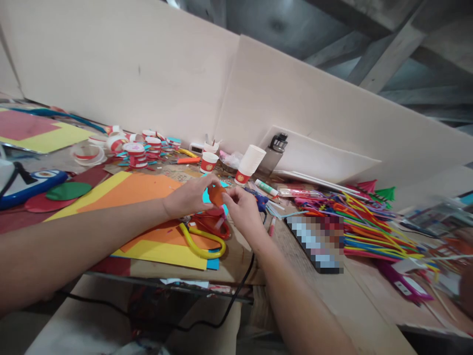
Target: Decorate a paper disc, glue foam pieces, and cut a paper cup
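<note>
In the head view, my left hand (192,195) and right hand (243,211) pinch a small orange piece (217,195) from either side, seemingly to steady it, above the middle of the bench (296,257). Scissors (192,246) lie near, on coloured paper (148,190), presumably for easy reach. Far right of them, stacked cups (252,161) likely save room.

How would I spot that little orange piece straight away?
Below the pale partition, find the cluttered table. Over it, the left hand and right hand meet at the orange piece. Unlike the orange sheet lying flat nearby, it is small and held up.
</note>
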`<state>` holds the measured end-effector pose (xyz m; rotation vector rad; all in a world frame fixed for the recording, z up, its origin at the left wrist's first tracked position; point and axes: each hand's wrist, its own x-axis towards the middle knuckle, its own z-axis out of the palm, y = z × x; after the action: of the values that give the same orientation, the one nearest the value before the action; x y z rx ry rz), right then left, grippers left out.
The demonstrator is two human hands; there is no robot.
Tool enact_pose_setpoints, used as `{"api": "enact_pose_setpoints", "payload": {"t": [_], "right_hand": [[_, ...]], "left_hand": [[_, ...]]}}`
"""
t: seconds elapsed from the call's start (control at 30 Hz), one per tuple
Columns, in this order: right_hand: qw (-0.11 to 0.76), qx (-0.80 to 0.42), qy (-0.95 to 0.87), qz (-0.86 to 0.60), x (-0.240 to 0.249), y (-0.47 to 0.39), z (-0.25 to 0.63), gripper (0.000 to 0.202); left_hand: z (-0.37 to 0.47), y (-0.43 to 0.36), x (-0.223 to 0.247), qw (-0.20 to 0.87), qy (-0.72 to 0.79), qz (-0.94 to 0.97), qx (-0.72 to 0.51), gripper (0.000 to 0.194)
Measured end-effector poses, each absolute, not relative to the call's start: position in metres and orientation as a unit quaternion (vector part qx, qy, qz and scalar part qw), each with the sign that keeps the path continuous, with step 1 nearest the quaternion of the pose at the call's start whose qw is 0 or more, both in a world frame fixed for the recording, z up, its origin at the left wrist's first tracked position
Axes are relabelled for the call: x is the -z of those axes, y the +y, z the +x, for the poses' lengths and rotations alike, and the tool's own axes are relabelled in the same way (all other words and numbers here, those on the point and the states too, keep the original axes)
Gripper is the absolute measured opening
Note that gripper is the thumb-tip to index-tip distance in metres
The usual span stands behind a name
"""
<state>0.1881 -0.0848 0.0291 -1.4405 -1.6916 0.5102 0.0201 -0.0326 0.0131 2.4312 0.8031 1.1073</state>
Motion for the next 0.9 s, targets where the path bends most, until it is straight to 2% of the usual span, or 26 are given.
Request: {"api": "enact_pose_setpoints", "payload": {"t": [0.13, 0.2, 0.3, 0.47, 0.63, 0.8, 0.9], "right_hand": [[0.461, -0.263, -0.656, -0.537, -0.028, -0.080, 0.199, 0.035], [0.490, -0.277, -0.646, -0.516, -0.027, -0.077, 0.203, 0.036], [0.495, -0.271, -0.663, -0.492, -0.025, -0.073, 0.204, 0.031], [0.476, -0.231, -0.681, -0.506, -0.023, -0.073, 0.200, 0.017], [0.465, -0.197, -0.670, -0.544, -0.024, -0.078, 0.197, 0.018], [0.460, -0.235, -0.676, -0.525, -0.028, -0.082, 0.192, 0.017], [0.483, -0.228, -0.652, -0.538, -0.028, -0.082, 0.191, 0.018]], "left_hand": [[0.020, -0.027, -0.014, 0.408, 0.260, 0.776, -0.405, 0.035], [0.020, -0.025, -0.014, 0.515, 0.245, 0.727, -0.381, 0.033], [0.020, -0.024, -0.013, 0.581, 0.232, 0.690, -0.364, 0.035], [0.021, -0.029, -0.014, 0.577, 0.238, 0.700, -0.346, 0.034], [0.020, -0.032, -0.018, 0.487, 0.294, 0.748, -0.341, 0.032], [0.021, -0.033, -0.019, 0.384, 0.323, 0.801, -0.327, 0.033], [0.025, -0.033, -0.015, 0.454, 0.303, 0.777, -0.313, 0.029]]}}
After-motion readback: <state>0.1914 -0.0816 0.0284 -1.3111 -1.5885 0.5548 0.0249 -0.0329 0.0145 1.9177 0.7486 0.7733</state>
